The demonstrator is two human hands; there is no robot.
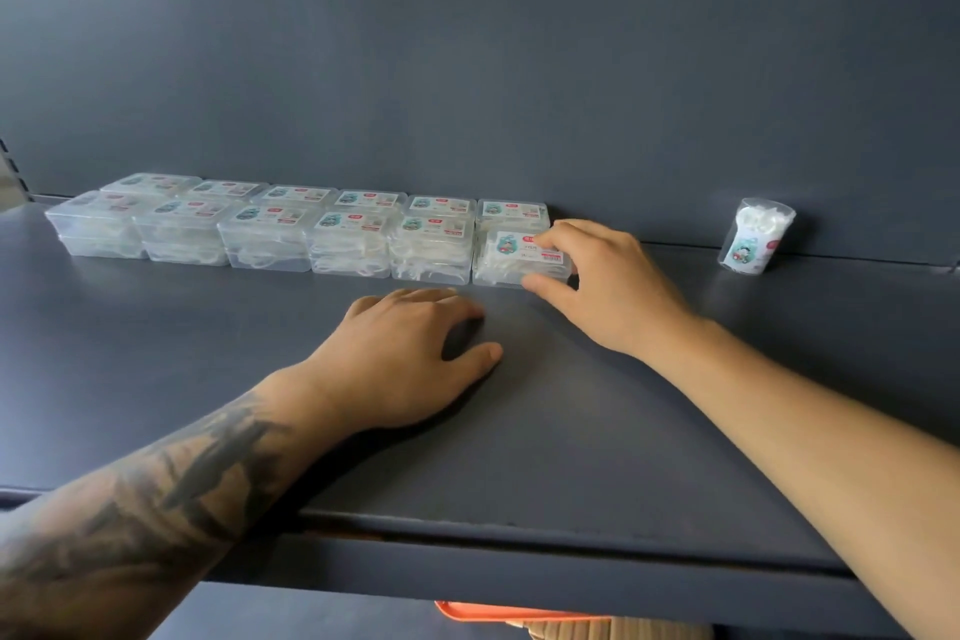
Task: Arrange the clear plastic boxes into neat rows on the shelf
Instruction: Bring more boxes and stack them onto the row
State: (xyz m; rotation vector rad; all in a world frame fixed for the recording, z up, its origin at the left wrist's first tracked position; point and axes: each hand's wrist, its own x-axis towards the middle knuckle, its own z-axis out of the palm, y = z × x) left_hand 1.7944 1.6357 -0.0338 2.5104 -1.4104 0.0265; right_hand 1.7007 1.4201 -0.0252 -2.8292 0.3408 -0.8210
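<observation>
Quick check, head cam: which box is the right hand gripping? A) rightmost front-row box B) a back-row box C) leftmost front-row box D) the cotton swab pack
A: the right hand has thumb and fingers pinching the rightmost front-row box, at the end of the row; the cotton swab pack stands apart, untouched.

one head-worn view only, looking forward and down along both forearms onto the dark shelf (597, 431), close in. it faces the shelf's back panel (467, 68), wide-angle, edges bending; no second view shares the scene.
</observation>
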